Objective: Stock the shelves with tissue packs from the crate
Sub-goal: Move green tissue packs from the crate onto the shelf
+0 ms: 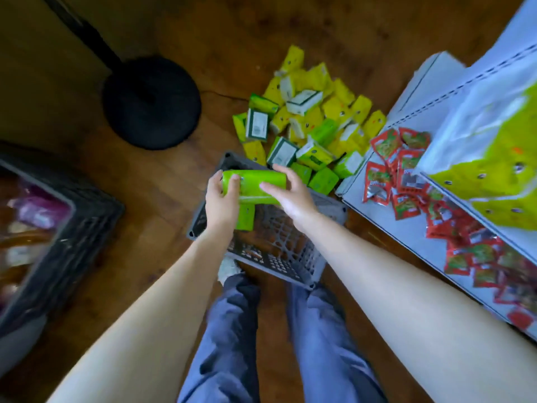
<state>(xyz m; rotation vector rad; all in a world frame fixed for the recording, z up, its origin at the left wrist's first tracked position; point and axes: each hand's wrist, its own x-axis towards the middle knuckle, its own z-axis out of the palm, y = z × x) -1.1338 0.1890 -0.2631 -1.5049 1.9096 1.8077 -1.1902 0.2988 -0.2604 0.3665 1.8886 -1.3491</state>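
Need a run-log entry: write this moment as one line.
left hand: grips bright green plastic-wrapped tissue pack | right hand: holds same pack | above grey lattice plastic crate

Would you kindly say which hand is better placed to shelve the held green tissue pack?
Probably the right hand: it holds the green plastic-wrapped tissue pack on the side nearer the white metal shelf.

A black stand base point(151, 103) sits on the wood floor point(145, 184). Left of it, nearer, a dark bin point(72, 222) holds purple packs point(40, 210); far right, red sachets point(406, 175).
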